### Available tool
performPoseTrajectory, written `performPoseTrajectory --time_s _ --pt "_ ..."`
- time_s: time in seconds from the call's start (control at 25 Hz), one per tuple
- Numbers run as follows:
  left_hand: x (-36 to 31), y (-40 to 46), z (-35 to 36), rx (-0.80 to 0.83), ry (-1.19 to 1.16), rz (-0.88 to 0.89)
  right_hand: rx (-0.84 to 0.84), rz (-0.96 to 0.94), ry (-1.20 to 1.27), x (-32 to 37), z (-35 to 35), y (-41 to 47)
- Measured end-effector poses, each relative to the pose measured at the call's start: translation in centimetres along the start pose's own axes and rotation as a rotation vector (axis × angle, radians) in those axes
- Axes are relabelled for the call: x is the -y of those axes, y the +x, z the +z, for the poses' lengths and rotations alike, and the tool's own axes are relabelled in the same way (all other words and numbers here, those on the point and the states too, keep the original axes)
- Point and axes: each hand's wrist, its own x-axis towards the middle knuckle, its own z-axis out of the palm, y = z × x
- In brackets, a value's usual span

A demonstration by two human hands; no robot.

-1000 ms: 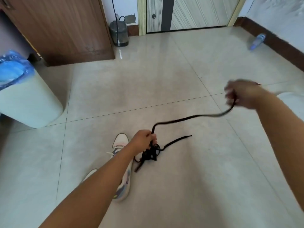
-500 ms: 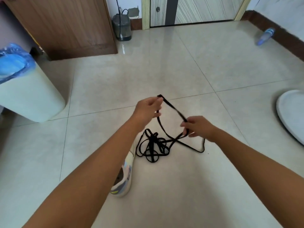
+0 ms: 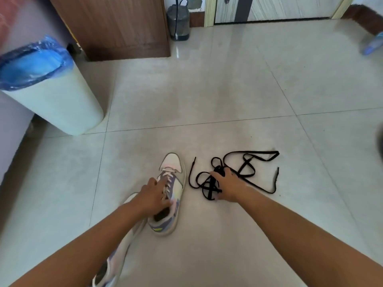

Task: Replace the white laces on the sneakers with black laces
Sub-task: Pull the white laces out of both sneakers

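Nearby, bin [image 3: 62, 104] with blue liner [image 3: 31, 61], sneaker [image 3: 171, 183], black laces [image 3: 246, 168]

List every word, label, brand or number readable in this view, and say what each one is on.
None can be read.
Sneaker under the left hand: no legible brand or lettering; the yellow heel mark is not readable as text.
Bin, bottle, black laces under the right hand: no text shows.
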Motion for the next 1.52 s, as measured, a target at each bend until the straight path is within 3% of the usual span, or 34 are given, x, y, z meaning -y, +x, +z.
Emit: performPoseTrajectory --time_s 0.12,0.28,0.4,0.48,0.52,0.64,0.76,0.88,1.0,1.12,1.16,1.24,1.36,1.44,1.52 --pt "1.6 -1.7 2.6 0.008 -0.032 0.044 -0.118 -0.036 -0.134 -0.5 1.0 1.0" --pt "1.3 -2.9 3.6 -0.055 -0.340 0.052 -0.228 0.248 -0.004 -7.4 -1.0 2.0" --pt "2.5 -5.2 2.1 -0.218 -0.535 0.022 -0.252 0.383 0.132 -8.5 -2.0 0.9" --pt "5.6 -8.1 0.9 -0.300 -0.415 -0.004 -0.363 0.174 0.096 -5.4 -1.1 -0.6" --pt "7.5 -9.7 0.6 -0.241 -0.306 0.001 -0.382 0.000 0.138 -3.1 -0.4 -1.8" --pt "12.4 -14.1 1.1 0.030 -0.037 -0.014 -0.138 -0.314 0.348 5.0 1.6 -5.4" --pt "13.1 -14.4 3.7 -0.058 -0.207 -0.120 -0.129 -0.281 0.424 9.1 2.4 -4.9" --pt "11.8 -11.4 5.4 -0.201 -0.433 -0.230 -0.184 -0.219 0.330 8.7 1.8 -3.6" --pt "9.1 -9.1 5.2 -0.249 -0.728 -0.198 -0.256 -0.166 -0.015 6.8 0.3 -3.7" --pt "7.7 -8.5 4.8 -0.250 -0.680 -0.106 -0.488 -0.421 -0.383 8.2 -0.7 -4.8" --pt "7.5 -8.3 4.7 -0.264 -0.636 -0.086 -0.527 -0.562 -0.365 9.5 -0.6 -5.2" --pt "7.1 -8.1 4.7 -0.284 -0.558 -0.029 -0.403 -0.725 -0.151 12.8 -0.3 -6.0" --pt "6.0 -7.5 4.7 -0.323 -0.352 0.019 -0.124 -0.494 0.090 15.7 0.9 -6.1" --pt "5.8 -7.1 4.3 -0.343 -0.279 0.050 -0.110 -0.438 0.147 16.1 1.4 -5.6" --pt "5.9 -6.9 3.7 -0.321 -0.349 0.048 -0.125 -0.441 0.148 16.1 1.4 -5.5"
